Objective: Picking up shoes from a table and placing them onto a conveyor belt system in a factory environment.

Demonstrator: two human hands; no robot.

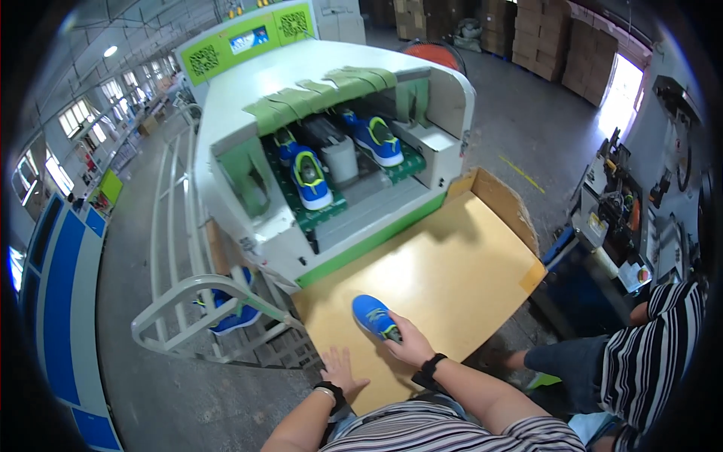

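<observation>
My right hand (410, 345) is closed around the heel end of a blue sneaker (370, 313) with yellow-green trim. The sneaker is over the tan board, toe pointing away from me; whether it touches the board I cannot tell. My left hand (343, 369) lies spread on the near left part of the tan board (452, 279), holding nothing. Beyond the board, a white and green machine (294, 68) has an opening under a fringed green flap (324, 98). Inside, blue sneakers with white soles stand in two rows, a left sneaker (310, 181) and a right sneaker (379, 142) foremost, on green belts.
A white tubular rack (177, 290) stands left of the board, with blue sneakers (233, 301) on it. At the right, a person in a striped shirt (651, 354) is beside a dark bench (584, 286) with tools. Cardboard boxes (546, 38) are stacked far behind.
</observation>
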